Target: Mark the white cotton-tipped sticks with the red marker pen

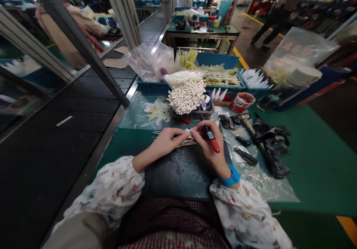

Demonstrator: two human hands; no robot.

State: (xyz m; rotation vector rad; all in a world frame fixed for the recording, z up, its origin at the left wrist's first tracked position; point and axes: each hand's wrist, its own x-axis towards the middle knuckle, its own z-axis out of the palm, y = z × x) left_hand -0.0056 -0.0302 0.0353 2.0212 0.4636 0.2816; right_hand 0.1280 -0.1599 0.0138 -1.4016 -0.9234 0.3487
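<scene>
A workshop aisle (244,50) runs past the green desk (315,156), with another desk (216,33) beyond. Patterned sleeves (119,182) reach in from both sides, wrists angled inward. A thick bundle of white-tipped sticks (186,94) (partly in clear plastic) stands ahead. The right hand (210,150), fingers bent, carries a red-and-black marker (214,144); the left hand (167,143) pinches white-ended thin sticks (190,142) between both hands.
</scene>
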